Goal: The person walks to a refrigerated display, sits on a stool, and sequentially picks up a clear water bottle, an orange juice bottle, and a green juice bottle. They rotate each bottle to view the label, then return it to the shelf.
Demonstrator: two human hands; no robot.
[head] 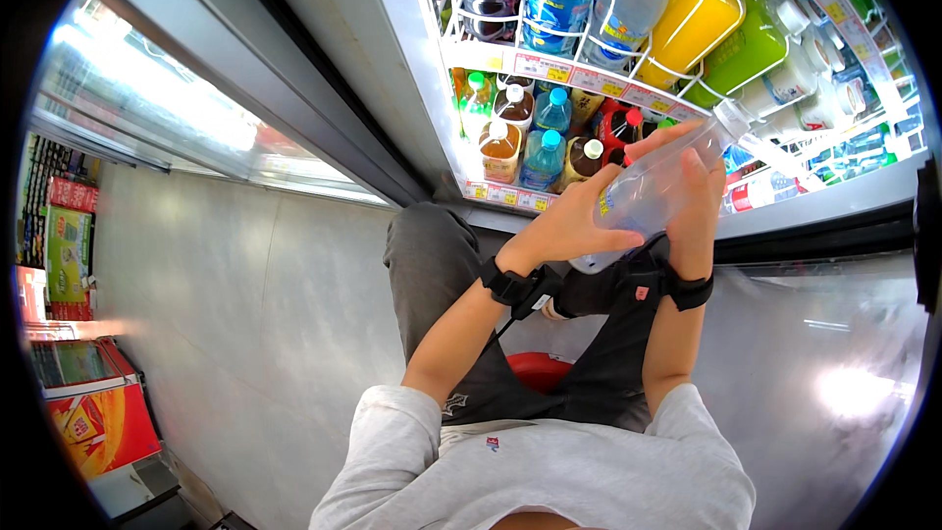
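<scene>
A clear plastic bottle [659, 188] with a white cap is held between both my hands, tilted with its cap toward the refrigerator shelves. My left hand [570, 224] grips its lower body from the left, thumb across the near side. On the other side my right hand [698, 199] holds it higher up, near the shoulder. Just beyond the hands, the lower shelf holds several drink bottles, among them a blue one [541, 160] and an amber one with a white cap [500, 152]. On the wire shelf above stand an orange juice bottle [692, 11] and a green one [743, 51].
A white wire shelf front with price tags [589, 79] runs above the lower bottles. The cooler's metal door frame [346, 66] rises at left. Below me shows a red stool [539, 370]. A red chest freezer [110, 419] stands far left on the grey floor [243, 309].
</scene>
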